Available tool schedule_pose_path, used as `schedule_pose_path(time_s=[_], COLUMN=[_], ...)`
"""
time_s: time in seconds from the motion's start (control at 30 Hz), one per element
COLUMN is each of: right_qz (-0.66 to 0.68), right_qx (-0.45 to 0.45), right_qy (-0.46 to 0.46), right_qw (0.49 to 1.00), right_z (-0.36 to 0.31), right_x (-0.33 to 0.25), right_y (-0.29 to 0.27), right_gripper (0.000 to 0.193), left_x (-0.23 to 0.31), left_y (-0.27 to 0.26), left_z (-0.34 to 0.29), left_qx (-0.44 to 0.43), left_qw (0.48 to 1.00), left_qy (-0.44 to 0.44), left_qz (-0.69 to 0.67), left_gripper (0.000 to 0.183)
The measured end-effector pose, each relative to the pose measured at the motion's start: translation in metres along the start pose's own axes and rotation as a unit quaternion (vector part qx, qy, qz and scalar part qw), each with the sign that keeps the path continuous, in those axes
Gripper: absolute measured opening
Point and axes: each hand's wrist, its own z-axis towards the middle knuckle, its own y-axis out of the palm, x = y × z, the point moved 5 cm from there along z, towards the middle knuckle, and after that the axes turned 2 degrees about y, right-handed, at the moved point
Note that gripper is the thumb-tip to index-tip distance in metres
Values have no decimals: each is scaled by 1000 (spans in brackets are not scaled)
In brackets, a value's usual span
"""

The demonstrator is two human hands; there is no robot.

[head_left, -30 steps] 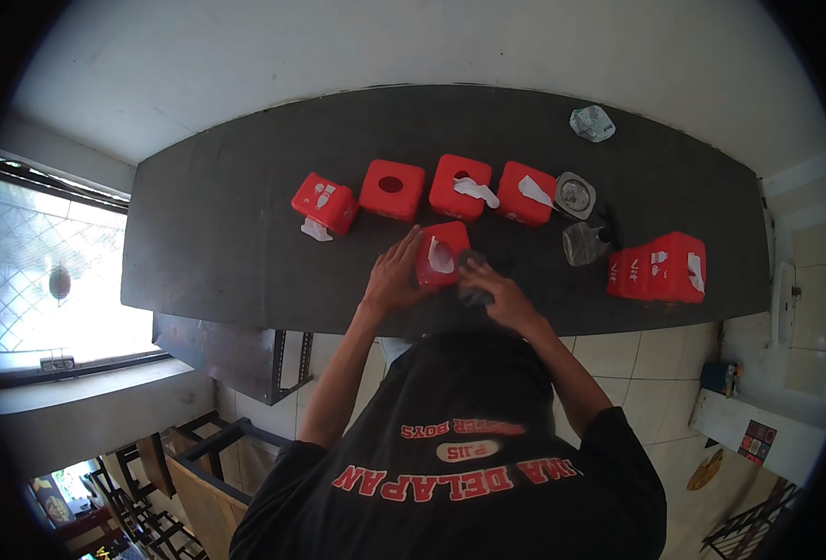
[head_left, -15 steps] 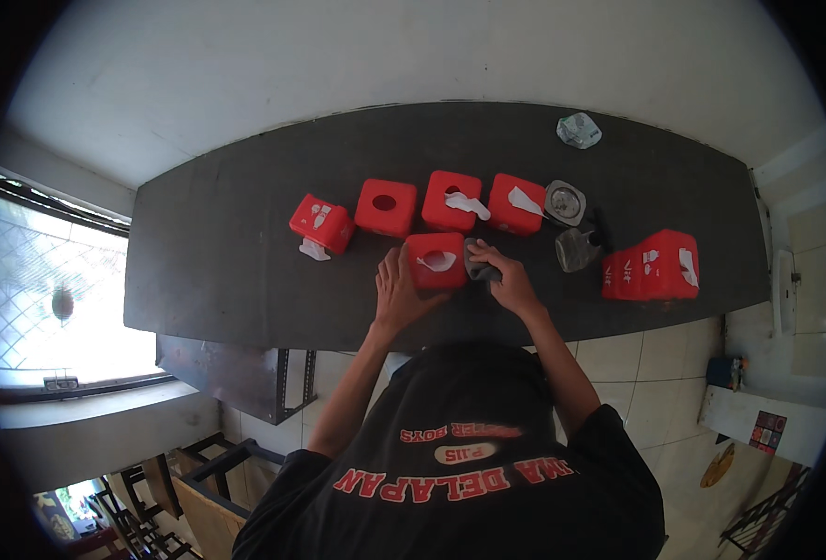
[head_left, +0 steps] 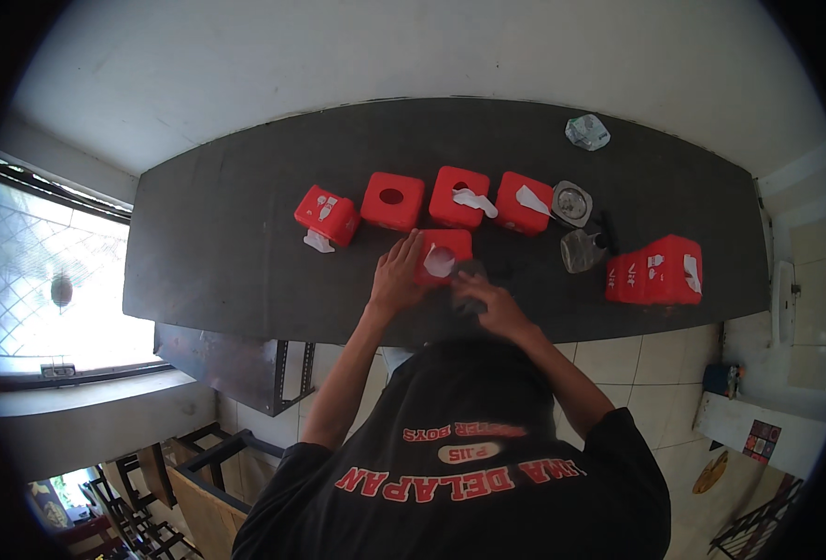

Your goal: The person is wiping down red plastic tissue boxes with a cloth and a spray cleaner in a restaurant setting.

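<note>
A red tissue box with a white tissue in its round top hole stands before me near the table's front edge. My left hand grips its left side, fingers lying together along the wall. In my right hand is a bunched dark grey cloth, pressed to the box's front right corner. Behind stands a row of red boxes: a tilted box with tissue hanging out, a box showing a bare hole, and two boxes with tissues poking out.
The dark table backs onto a pale wall. Right of the row sit a square glass ashtray and a clear bottle with a black top. More red boxes stand farther right. A crumpled clear plastic pack lies at the back.
My right hand has slid the grey cloth from the box's right side toward its front right corner. My left hand has shifted slightly, still on the left side.
</note>
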Motion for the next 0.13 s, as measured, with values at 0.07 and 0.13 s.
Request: schedule_pose_path(time_s=[0.07,0.13], right_qz=[74,178], right_qx=[-95,-136], right_qy=[-24,49], right_qw=[992,973], right_z=[-6,-7], right_x=[-4,6], right_y=[5,-4], right_gripper=[67,55], left_x=[2,5], left_y=[-5,-10], left_z=[1,1], left_qx=[-18,-56], left_qw=[1000,998], left_qy=[-13,-31], left_qz=[-3,-19], left_gripper=[119,119])
